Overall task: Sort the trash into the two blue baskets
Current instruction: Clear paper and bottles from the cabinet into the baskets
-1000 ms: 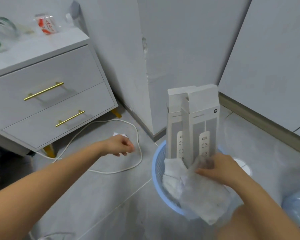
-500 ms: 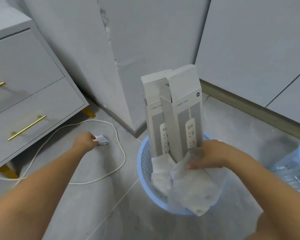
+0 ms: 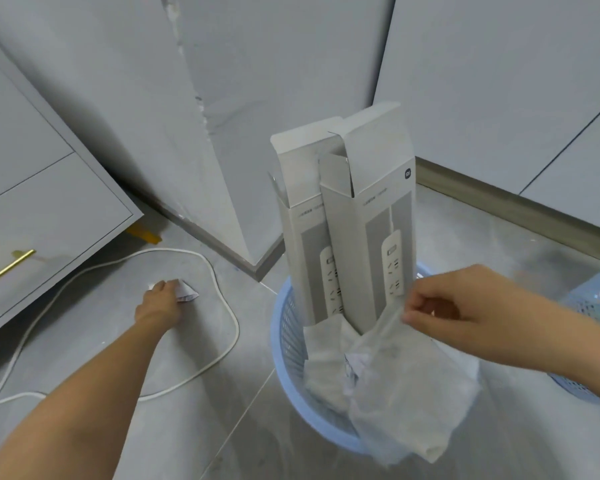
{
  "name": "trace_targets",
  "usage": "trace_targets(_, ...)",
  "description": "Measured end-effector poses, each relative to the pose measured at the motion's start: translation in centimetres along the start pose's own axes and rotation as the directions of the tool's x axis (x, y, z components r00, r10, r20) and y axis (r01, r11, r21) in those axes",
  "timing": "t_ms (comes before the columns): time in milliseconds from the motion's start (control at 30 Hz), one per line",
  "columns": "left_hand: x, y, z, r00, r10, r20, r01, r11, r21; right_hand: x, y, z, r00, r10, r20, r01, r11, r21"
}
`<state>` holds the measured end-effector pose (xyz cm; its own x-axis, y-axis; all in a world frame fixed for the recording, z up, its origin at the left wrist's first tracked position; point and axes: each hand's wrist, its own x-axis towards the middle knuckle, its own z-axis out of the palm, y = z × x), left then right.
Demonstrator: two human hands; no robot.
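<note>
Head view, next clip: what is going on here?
A person is sorting trash on a grey tiled floor. The right hand pinches thin white wrapping paper draped over the round blue plastic basket, which holds two tall white power-strip boxes. The left hand grips a small crumpled white paper scrap lying on the floor.

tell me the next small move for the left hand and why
Probably lift the paper scrap off the floor and carry it to the near basket: the left hand already grips it, and that basket holds paper and boxes.
</note>
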<state>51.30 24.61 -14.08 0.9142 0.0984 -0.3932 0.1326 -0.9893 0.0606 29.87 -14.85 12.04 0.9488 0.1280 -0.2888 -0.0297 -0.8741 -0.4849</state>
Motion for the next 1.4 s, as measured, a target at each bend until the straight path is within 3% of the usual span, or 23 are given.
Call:
trace_targets(200,1.2,0.3,0.8,0.998,-0.042,-0.053,0.038,0.997,-0.071,0.5,-0.1,1.4,0.996,-0.059,0.068,0.068,0.989,-0.132)
trace_targets(300,0.4,1.3,0.7,0.995,-0.104,0.000,0.104,0.994,-0.017,0.7,0.3,1.5,0.997,-0.045,0.068,0.055,0.988,-0.148)
trace_targets(433,-0.5,2.3,0.2,0.994,-0.068,0.089,0.061,0.995,0.077,0.9,0.8,1.6,0.996,-0.042,0.085,0.053,0.989,-0.140)
trace_targets(533,-1.7,2.9,-1.0,0.995,-0.035,0.091,0.045,0.992,-0.115,1.0,1.2,1.5,0.994,-0.024,0.109,0.036,0.994,-0.106)
trace_targets(600,-3.0,3.2,-2.7,0.999,0.009,0.033,0.002,0.940,-0.340,1.1,1.7,1.6,0.993,-0.012,0.120,0.025,0.994,-0.102)
trace_targets(667,-5.0,3.4,-5.1,0.996,0.078,-0.040,-0.087,0.889,-0.450,1.3,2.1,1.6,0.992,-0.007,0.130,0.018,0.996,-0.089)
trace_targets(767,-9.5,3.4,-9.1,0.961,0.252,-0.115,-0.272,0.785,-0.557,1.7,1.7,1.8,0.988,-0.018,0.154,0.015,1.000,0.020)
trace_targets(833,-13.3,3.6,-11.7,0.923,0.361,-0.131,-0.357,0.683,-0.637,2.1,0.6,2.1,0.983,-0.024,0.180,-0.012,0.981,0.195)
trace_targets(967,-21.3,6.5,-15.1,0.798,0.576,-0.176,-0.520,0.512,-0.683,2.4,-2.8,2.8,0.973,-0.050,0.224,-0.095,0.800,0.592)
trace_targets(1100,-25.3,11.0,-14.8,0.661,0.711,-0.239,-0.690,0.452,-0.565,2.5,-4.7,3.5,0.965,-0.107,0.239,-0.117,0.642,0.758)
trace_targets(1167,-25.8,12.9,-14.0,0.604,0.766,-0.220,-0.732,0.424,-0.534,2.7,-4.5,3.5,0.974,-0.079,0.211,-0.108,0.657,0.746)
trace_targets(1233,-25.5,13.7,-13.3,0.596,0.779,-0.193,-0.746,0.449,-0.491,2.9,-3.7,3.4,0.984,-0.050,0.174,-0.088,0.709,0.700)
trace_targets(1300,-24.9,13.3,-12.7,0.625,0.760,-0.176,-0.736,0.499,-0.457,3.0,-2.5,3.3,0.984,-0.048,0.171,-0.063,0.804,0.591)
trace_targets(1400,-24.4,11.2,-11.9,0.712,0.686,-0.149,-0.663,0.588,-0.464,2.9,-0.9,3.8,0.982,-0.005,0.190,-0.044,0.967,0.251)
